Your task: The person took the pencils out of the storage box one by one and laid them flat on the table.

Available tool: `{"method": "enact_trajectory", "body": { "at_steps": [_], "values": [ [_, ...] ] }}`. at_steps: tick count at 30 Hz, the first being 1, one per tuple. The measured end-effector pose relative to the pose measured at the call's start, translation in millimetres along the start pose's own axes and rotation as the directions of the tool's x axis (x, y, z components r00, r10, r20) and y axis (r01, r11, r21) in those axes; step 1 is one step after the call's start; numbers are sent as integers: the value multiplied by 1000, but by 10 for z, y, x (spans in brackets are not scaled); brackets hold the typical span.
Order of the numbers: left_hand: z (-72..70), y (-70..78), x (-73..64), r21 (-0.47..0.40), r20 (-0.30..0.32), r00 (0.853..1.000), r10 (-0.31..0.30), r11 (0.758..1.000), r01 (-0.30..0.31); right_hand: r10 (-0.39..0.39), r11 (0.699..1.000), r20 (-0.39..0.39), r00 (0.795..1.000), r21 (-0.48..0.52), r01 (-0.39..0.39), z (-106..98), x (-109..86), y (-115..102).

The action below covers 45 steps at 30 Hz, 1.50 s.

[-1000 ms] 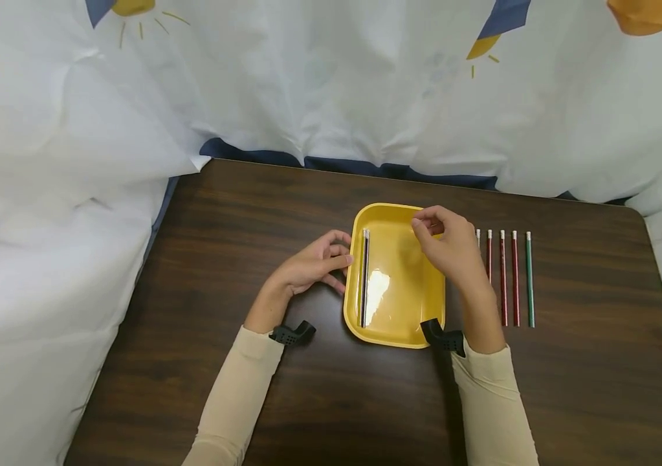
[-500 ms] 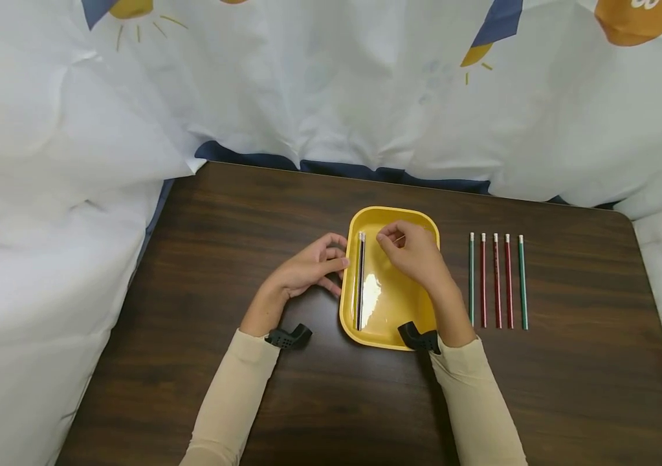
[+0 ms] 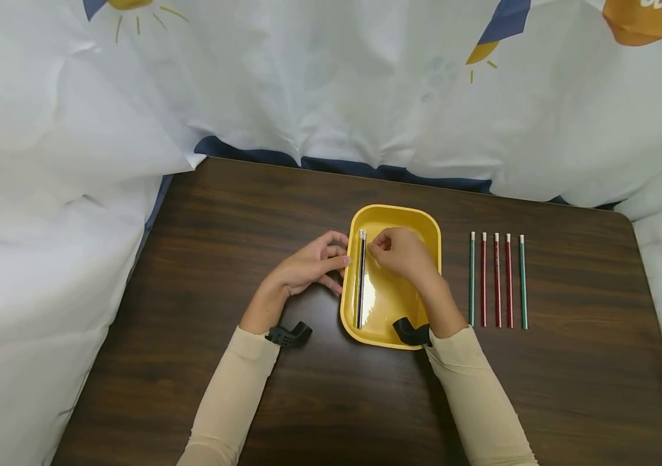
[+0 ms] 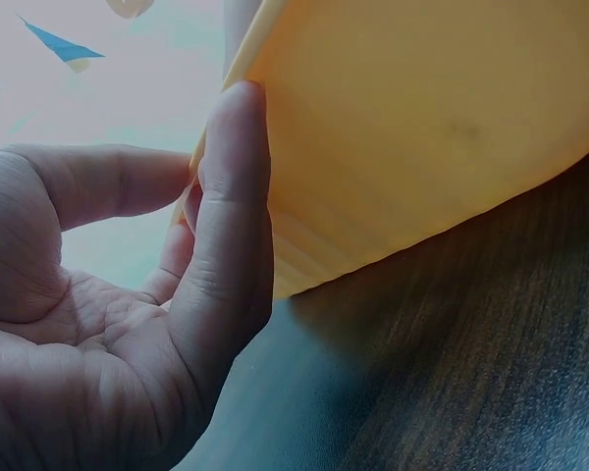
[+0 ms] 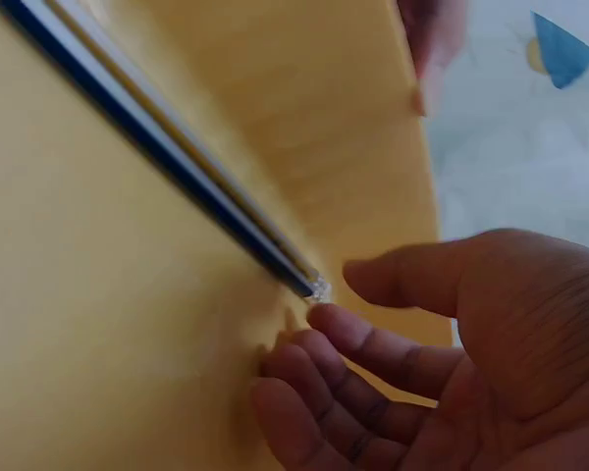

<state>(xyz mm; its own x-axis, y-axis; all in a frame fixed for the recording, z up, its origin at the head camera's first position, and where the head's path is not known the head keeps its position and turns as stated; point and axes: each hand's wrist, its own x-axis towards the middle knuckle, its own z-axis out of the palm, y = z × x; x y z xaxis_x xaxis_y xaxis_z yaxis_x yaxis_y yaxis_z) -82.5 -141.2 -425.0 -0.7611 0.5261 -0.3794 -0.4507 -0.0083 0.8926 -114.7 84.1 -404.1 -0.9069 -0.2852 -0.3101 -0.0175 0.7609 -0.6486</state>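
Note:
A yellow tray [image 3: 389, 336] lies on the table. My left hand [image 3: 312, 264] pinches its left rim between thumb and fingers, as the left wrist view shows. A dark pencil [image 3: 360, 285] with a pale eraser end lies lengthwise near that rim; a lighter strip runs along it, and I cannot tell whether this is a second pencil. My right hand [image 3: 403, 254] is over the tray, beside the eraser end. In the right wrist view its thumb and curved fingers stand slightly apart near the dark pencil [image 5: 157, 142], with no grip on it visible.
Right of the tray, several red and green pencils, among them a red pencil [image 3: 497, 281] and a green pencil [image 3: 523, 282], lie in a parallel row on the dark wooden table [image 3: 587, 362]. A white printed curtain [image 3: 336, 84] hangs behind the table.
My right hand has moved left from the tray's right rim to the dark pencil's eraser end, uncovering the leftmost green pencil of the row. My left hand has stayed on the rim.

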Motion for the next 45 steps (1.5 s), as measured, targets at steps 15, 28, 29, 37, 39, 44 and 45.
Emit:
{"method": "enact_trajectory", "body": {
  "at_steps": [15, 28, 29, 37, 39, 44, 45],
  "values": [
    [-22, -1, -29, 4, -9, 1000, -2, 1000, 2, 79, 989, 63, 995, -134, -70, 117, 77, -119],
    [2, -7, -14, 2, 0, 1000, 5, 1000, -5, 104, 981, -12, 994, -164, -105, 176, 58, -154],
    [2, -5, -16, 2, -1, 1000, 5, 1000, -5, 97, 982, -10, 995, -164, -98, 174, 55, -153],
    [8, 3, -26, 2, 6, 1000, -4, 1000, 4, 93, 984, 30, 995, -155, -88, 156, 28, -125],
    [8, 1, -22, 6, 7, 1000, -6, 1000, 6, 99, 985, 38, 994, -147, -93, 146, 15, -113],
    [8, -1, -22, 6, -3, 1000, -5, 1000, 5, 113, 987, 34, 993, -121, -108, 119, -7, -106],
    [5, -5, -23, 6, -5, 1000, -4, 1000, 4, 115, 987, 31, 993, -117, -111, 116, -9, -107]
  ]
}}
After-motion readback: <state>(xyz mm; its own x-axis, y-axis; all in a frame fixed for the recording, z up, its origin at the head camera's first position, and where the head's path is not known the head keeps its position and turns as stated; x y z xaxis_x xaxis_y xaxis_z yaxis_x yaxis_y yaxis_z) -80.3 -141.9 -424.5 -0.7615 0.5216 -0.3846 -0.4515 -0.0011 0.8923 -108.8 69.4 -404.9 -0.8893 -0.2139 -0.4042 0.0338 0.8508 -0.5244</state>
